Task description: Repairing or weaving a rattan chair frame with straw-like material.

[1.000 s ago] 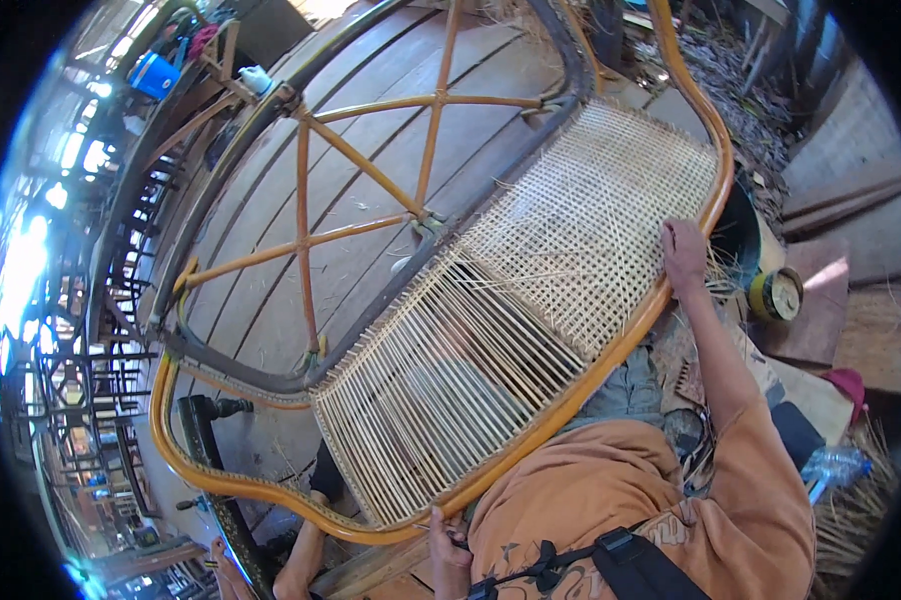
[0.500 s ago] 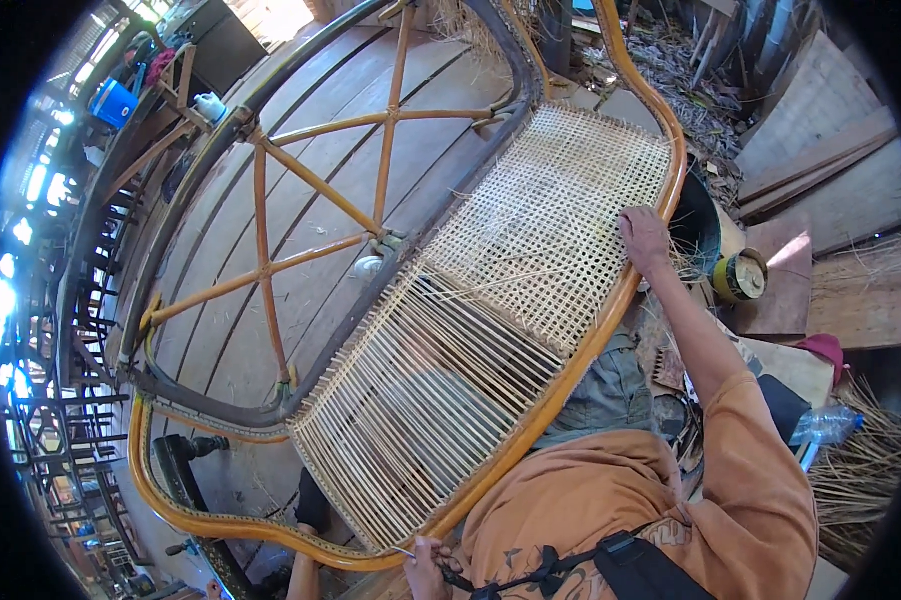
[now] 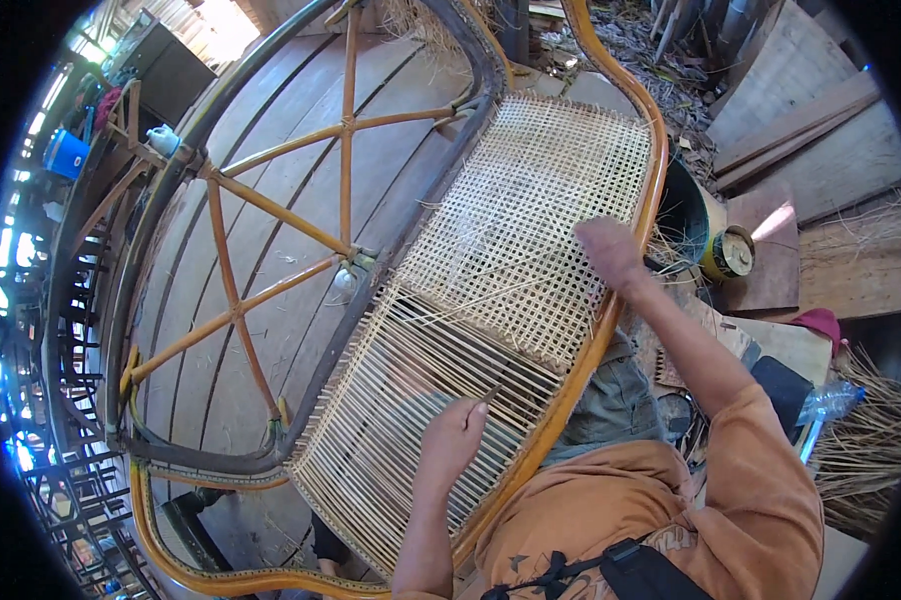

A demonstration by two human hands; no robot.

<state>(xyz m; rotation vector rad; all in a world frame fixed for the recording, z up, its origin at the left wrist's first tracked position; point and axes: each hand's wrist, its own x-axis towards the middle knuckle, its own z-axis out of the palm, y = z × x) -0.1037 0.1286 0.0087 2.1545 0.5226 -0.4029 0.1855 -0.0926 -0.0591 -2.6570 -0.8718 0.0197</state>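
Observation:
A curved rattan seat frame (image 3: 561,415) lies across my lap, its inner opening partly filled with cane. Closely woven open-mesh cane (image 3: 531,190) covers the far half; parallel cane strands (image 3: 401,465) run across the near half. My left hand (image 3: 454,440) is closed over these strands, gripping a thin pointed tool (image 3: 492,393) whose tip sticks out past the thumb. Most of the tool is hidden in the fist. My right hand (image 3: 611,252) is over the woven half beside the right rail, its fingers blurred. Loose cane ends (image 3: 461,305) lie where the two halves meet.
To the left stands a large dark frame with crossed rattan braces (image 3: 348,125). A yellow-and-black can (image 3: 733,252) and a dark bucket (image 3: 683,205) stand past the right rail. A plastic bottle (image 3: 831,402) and a cane bundle (image 3: 876,465) lie right.
My left hand has risen from the frame's near corner to over the parallel strands, tool in fist. The right hand has moved inward off the rail. The view has shifted slightly.

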